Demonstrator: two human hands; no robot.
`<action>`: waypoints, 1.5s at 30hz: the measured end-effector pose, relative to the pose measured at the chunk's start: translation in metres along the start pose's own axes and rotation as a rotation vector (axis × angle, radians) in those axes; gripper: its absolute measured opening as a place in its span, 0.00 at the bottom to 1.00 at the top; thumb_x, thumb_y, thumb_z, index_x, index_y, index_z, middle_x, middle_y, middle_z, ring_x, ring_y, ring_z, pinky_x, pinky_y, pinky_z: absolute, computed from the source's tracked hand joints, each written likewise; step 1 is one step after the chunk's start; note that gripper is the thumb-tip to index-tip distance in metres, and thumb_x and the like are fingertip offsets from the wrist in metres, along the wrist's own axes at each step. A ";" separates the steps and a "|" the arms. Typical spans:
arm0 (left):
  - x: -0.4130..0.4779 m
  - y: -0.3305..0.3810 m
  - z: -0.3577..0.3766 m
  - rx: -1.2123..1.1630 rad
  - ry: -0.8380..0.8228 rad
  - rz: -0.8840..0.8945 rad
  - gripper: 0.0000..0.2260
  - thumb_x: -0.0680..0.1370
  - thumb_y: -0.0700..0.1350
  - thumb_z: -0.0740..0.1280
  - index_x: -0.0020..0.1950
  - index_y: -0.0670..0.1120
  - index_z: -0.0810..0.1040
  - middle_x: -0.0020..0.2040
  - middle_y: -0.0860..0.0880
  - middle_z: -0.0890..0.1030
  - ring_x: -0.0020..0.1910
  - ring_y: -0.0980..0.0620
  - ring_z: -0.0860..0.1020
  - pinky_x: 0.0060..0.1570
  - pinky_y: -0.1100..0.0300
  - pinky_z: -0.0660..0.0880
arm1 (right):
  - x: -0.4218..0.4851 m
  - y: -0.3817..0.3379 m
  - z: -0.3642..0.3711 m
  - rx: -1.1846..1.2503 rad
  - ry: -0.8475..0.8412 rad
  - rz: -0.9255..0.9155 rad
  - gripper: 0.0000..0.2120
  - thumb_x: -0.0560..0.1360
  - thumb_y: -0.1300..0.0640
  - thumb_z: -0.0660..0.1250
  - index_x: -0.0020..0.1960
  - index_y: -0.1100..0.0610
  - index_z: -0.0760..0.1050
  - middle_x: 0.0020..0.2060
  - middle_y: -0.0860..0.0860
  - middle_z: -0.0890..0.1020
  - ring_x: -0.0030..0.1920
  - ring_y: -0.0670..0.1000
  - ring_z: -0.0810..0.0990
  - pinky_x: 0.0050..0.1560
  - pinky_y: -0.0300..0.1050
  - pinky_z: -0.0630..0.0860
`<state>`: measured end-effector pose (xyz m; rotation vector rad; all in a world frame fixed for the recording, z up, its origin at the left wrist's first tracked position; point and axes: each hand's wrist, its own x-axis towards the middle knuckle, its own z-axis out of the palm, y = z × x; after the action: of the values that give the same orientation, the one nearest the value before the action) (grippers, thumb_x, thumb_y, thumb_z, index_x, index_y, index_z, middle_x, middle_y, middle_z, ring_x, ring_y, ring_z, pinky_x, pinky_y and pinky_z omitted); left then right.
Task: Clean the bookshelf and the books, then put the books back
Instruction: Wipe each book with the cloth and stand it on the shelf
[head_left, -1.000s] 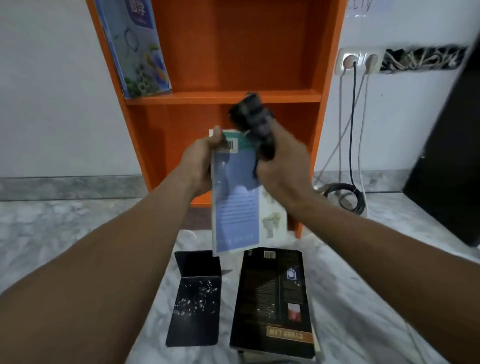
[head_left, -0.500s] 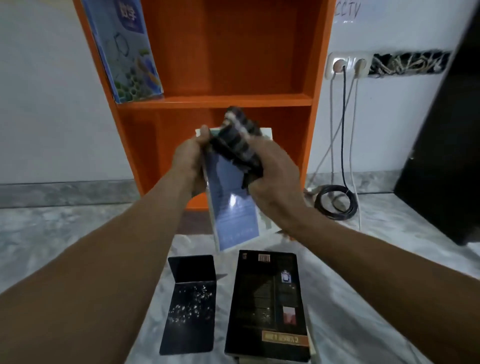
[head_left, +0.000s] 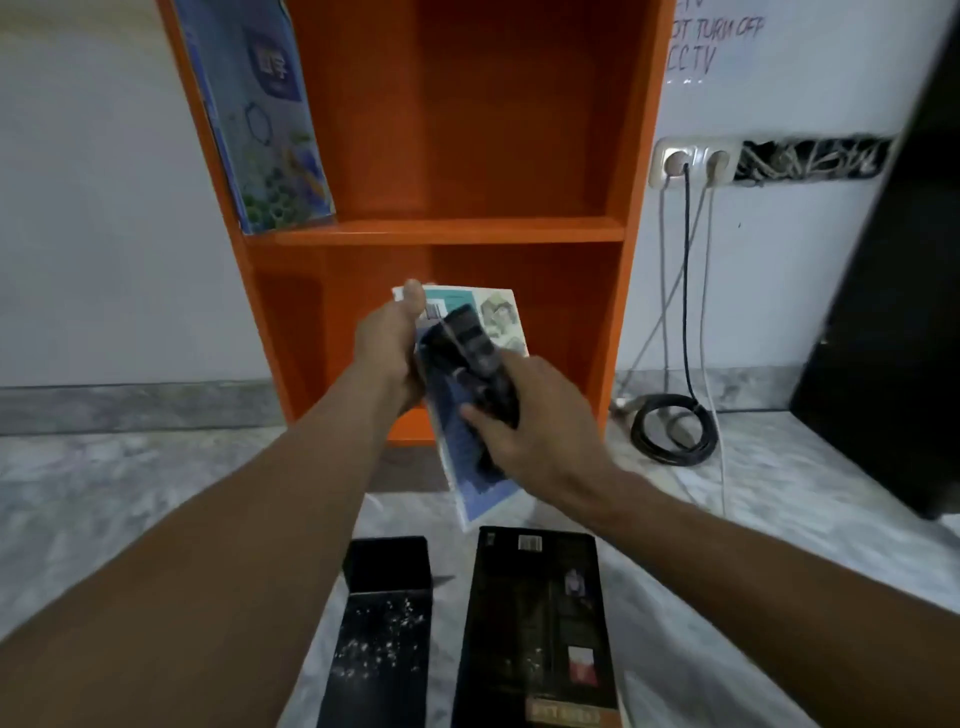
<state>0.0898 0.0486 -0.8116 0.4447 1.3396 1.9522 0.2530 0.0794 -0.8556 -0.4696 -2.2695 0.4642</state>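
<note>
A light-blue book (head_left: 480, 470) is held upright, slightly tilted, in front of the lower compartment of the orange bookshelf (head_left: 457, 232) and above the marble floor (head_left: 130, 499). Its upper left corner is gripped by the left hand (head_left: 387, 353), with the thumb laid at the top edge. A dark object (head_left: 470, 343) is clasped in the right hand (head_left: 543, 415), whose fingers are curled round it. The object is blurred and may be a folded cloth or a brush; it is pressed against the book's cover. On the upper shelf, a second blue book (head_left: 265, 119) is leaned against the left side panel. Two things are laid side by side on the floor below the hands. One is a black book (head_left: 535, 623), flat with its cover up. The other is a black bent plate (head_left: 384, 629), just to the left of it and speckled with white flecks. To the right of the bookshelf, wall sockets (head_left: 691, 161) with cables plugged in are seen. A coiled black cable (head_left: 670, 431) is lying on the floor beneath them. A dark cabinet (head_left: 893, 338) is partly seen at the right edge.
</note>
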 end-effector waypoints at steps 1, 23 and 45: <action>0.001 -0.002 0.006 -0.023 0.023 -0.009 0.22 0.78 0.55 0.67 0.59 0.37 0.78 0.54 0.36 0.83 0.50 0.37 0.83 0.52 0.41 0.79 | -0.003 0.005 0.015 -0.004 -0.067 0.041 0.19 0.72 0.47 0.72 0.57 0.46 0.68 0.43 0.44 0.71 0.41 0.44 0.70 0.44 0.38 0.67; 0.016 -0.037 -0.020 0.359 -0.032 0.150 0.06 0.81 0.48 0.65 0.53 0.50 0.81 0.47 0.45 0.85 0.47 0.44 0.83 0.52 0.43 0.79 | 0.002 0.064 -0.031 0.537 0.230 0.607 0.07 0.79 0.50 0.67 0.54 0.52 0.75 0.41 0.47 0.81 0.42 0.47 0.79 0.45 0.46 0.74; 0.009 -0.018 0.004 0.248 0.029 0.270 0.05 0.82 0.46 0.64 0.50 0.49 0.79 0.38 0.50 0.83 0.36 0.52 0.82 0.39 0.54 0.81 | -0.023 0.059 0.019 -0.413 -0.053 -0.360 0.24 0.69 0.53 0.69 0.65 0.45 0.73 0.67 0.54 0.75 0.65 0.62 0.73 0.60 0.67 0.72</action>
<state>0.0922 0.0612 -0.8273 0.7534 1.6184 2.0179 0.2653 0.1161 -0.9088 -0.2381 -2.4368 -0.1794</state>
